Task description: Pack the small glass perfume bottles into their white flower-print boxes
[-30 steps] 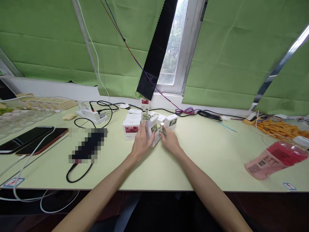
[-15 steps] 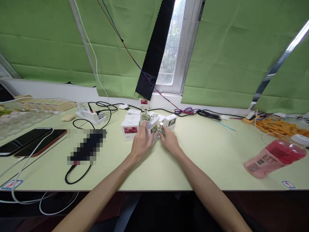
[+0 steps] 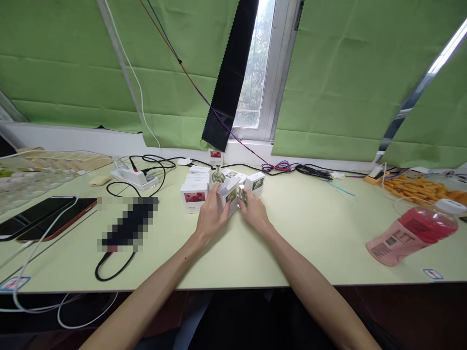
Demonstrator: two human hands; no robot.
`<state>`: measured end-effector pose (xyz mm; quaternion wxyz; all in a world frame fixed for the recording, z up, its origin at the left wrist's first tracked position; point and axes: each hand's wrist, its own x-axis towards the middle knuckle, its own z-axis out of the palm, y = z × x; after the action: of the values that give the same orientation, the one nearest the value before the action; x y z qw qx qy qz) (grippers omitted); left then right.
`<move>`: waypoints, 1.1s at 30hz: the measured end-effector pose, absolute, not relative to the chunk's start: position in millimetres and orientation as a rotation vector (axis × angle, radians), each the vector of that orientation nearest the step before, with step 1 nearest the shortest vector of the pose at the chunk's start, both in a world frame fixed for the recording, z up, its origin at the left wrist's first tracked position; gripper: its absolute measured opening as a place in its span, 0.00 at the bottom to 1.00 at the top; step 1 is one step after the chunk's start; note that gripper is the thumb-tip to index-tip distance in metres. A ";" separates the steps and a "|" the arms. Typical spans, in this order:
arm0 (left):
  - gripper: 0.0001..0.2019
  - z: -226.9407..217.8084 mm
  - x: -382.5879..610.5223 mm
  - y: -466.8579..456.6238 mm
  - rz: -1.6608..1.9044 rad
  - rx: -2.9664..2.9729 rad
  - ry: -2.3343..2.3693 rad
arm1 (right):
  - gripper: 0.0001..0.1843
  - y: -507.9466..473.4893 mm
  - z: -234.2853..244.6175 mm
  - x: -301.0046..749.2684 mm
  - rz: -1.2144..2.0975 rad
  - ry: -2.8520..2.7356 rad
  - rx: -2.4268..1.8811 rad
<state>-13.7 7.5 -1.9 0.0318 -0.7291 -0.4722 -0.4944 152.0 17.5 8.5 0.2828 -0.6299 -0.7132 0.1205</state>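
Head view shows both hands near each other over a pale green-yellow table [image 3: 314,238]. The left hand [image 3: 211,212] is clamped around a white carton [image 3: 226,189] with a green picture, thumb on the near side. The right hand [image 3: 254,213] pinches a small glass bottle [image 3: 241,197] with a silver neck, upright just beside that carton; whether the two touch is too small to tell. Just behind the left hand stands another glass bottle [image 3: 218,176]. White boxes with a red-fruit picture [image 3: 196,196] sit to the left, and a separate white box [image 3: 255,183] stands behind the right hand. A red drink bottle [image 3: 412,233] is well apart at right.
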 end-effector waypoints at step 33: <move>0.31 3.3 -12.4 6.0 -1.555 -2.241 -1.577 | 0.22 19.8 8.4 154.0 0.319 -1.887 -1.695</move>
<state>-12.4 6.0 3.3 -0.0046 -0.7113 -0.5005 -0.4935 154.0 19.8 8.4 0.2882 -0.6348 -0.7069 0.1196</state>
